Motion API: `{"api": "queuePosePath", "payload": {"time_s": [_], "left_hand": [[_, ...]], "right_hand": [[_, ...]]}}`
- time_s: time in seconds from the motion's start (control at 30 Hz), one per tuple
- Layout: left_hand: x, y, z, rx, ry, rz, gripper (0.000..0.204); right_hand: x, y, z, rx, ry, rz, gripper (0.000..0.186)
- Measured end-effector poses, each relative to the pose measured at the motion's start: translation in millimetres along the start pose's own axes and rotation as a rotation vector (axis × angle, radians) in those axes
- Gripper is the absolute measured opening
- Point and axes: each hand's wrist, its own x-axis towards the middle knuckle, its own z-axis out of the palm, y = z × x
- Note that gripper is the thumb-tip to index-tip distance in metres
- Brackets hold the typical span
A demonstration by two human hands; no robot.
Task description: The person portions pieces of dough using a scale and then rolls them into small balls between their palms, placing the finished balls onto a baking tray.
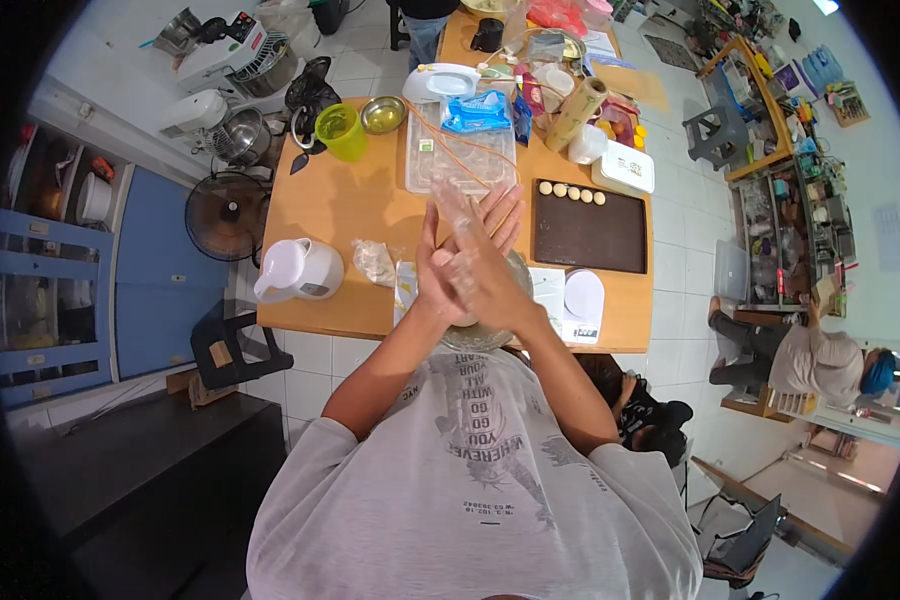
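Over a clear bowl (485, 338) at the near edge of the table, my two hands meet palm to palm. My left hand (438, 285) lies underneath, palm up, its fingers stretched toward the far right. Across it rests my right hand (485, 262), fingers straight and smeared by motion, pointing to the far left. Whitish residue shows on the fingers. Whether anything sits between the palms is hidden. To the right, a dark baking tray (590, 235) carries a row of several pale dough balls (572, 195) along its far edge.
A white kitchen scale (583, 295) stands right of the bowl; a plastic bag of pale stuff (373, 262) and a white jug (300, 270) are on the left. Farther back are a clear lidded box (430, 165), a yellow-green cup (341, 132) and a white tub (624, 168). Other people are nearby.
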Motion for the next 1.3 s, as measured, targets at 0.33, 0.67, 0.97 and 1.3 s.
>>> {"api": "queuePosePath", "payload": {"time_s": [0.33,0.67,0.97,1.3], "left_hand": [[-5,5,9,-0.364,0.07,-0.006,0.093],[-3,-8,8,0.069,0.12,0.11,0.096],[-4,-6,-2,0.094,0.109,0.089,0.103],[-10,-12,-18,-0.021,-0.031,0.223,0.105]], "right_hand": [[-13,10,-27,0.049,0.11,0.033,0.052],[-19,17,10,-0.253,0.05,-0.097,0.047],[-12,19,16,-0.244,0.026,-0.203,0.049],[-9,13,15,-0.266,-0.07,-0.244,0.05]]}}
